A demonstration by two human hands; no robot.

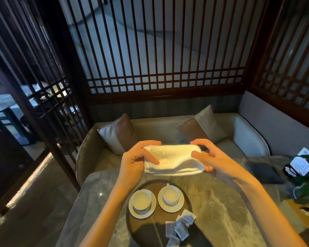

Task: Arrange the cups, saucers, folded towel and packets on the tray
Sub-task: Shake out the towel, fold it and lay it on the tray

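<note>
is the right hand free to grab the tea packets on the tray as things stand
Probably not yet. The right hand and left hand both hold the folded white towel above the round tray. Nothing covers the packets, so once it lets go the way looks open.

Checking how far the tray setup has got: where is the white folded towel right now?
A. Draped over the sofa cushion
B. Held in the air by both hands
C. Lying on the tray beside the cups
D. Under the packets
B: the folded towel is pinched at its ends by the left hand and right hand, above the tray.
</note>
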